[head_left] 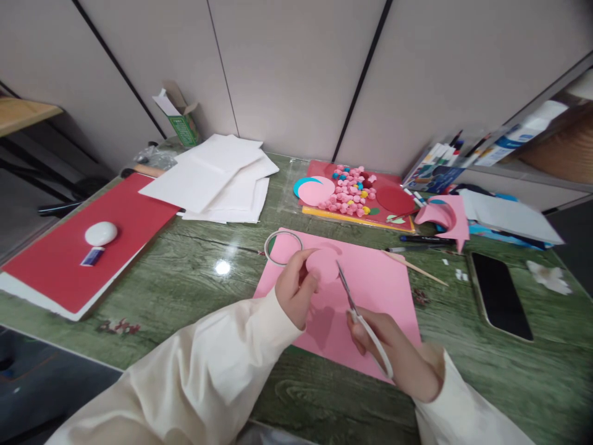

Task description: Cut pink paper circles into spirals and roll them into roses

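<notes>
My left hand (296,290) pinches a small pink paper circle (323,264) and holds it up over a pink paper sheet (375,290) lying on the green table (194,278). My right hand (393,352) grips white-handled scissors (356,309), blades pointing up toward the circle's right edge. A clear tape ring (282,247) lies on the sheet's far left corner.
A red board (69,259) with a white oval object and a small blue item lies at the left. White sheets (222,179) are stacked behind. A tray of pink pompoms and paper discs (356,194), pens, a wooden stick (414,267) and a black phone (500,295) sit to the right.
</notes>
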